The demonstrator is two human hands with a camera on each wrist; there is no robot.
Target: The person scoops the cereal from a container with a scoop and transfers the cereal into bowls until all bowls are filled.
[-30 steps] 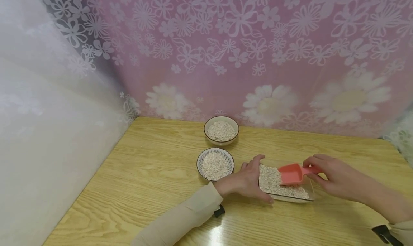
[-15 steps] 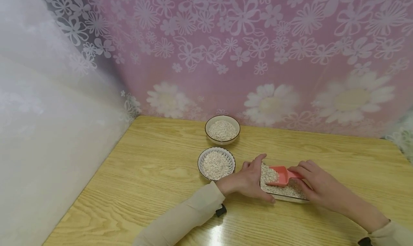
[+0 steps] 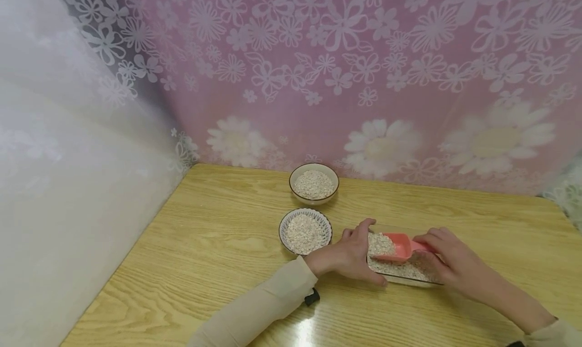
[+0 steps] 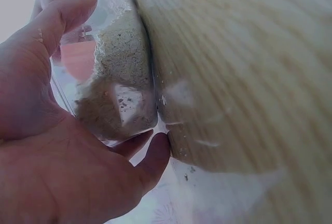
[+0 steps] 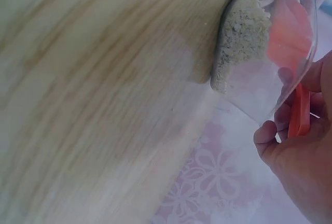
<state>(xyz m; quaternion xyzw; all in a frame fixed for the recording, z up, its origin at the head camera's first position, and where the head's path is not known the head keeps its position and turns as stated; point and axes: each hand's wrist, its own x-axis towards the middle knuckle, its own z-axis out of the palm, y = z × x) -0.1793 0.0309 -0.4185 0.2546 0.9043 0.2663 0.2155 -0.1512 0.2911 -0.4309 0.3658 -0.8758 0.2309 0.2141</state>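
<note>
A clear rectangular container [image 3: 409, 278] of oat flakes sits on the table. My left hand [image 3: 352, 254] holds its left end, thumb along the near side and fingers at the far corner. In the left wrist view the thumb and fingers of this hand [image 4: 62, 146] span the container's end wall [image 4: 127, 105]. My right hand [image 3: 459, 266] pinches the handle of a red scoop [image 3: 401, 247], whose bowl is inside the container with oat flakes [image 3: 381, 245] at its front. The right wrist view shows the scoop's handle [image 5: 300, 112] between thumb and fingers, beside the container's wall.
Left of the container stands a patterned bowl [image 3: 283, 238] filled with oat flakes, close to my left wrist. Behind it, near the curtain [image 3: 291, 130], is a dark-rimmed bowl [image 3: 312, 202] of oat flakes. All stand on a wood-grain table [image 3: 218, 226].
My right hand has pushed the scoop leftward through the oat flakes, which now pile at its front; in the last half second it shifted slightly right. The left hand stays put.
</note>
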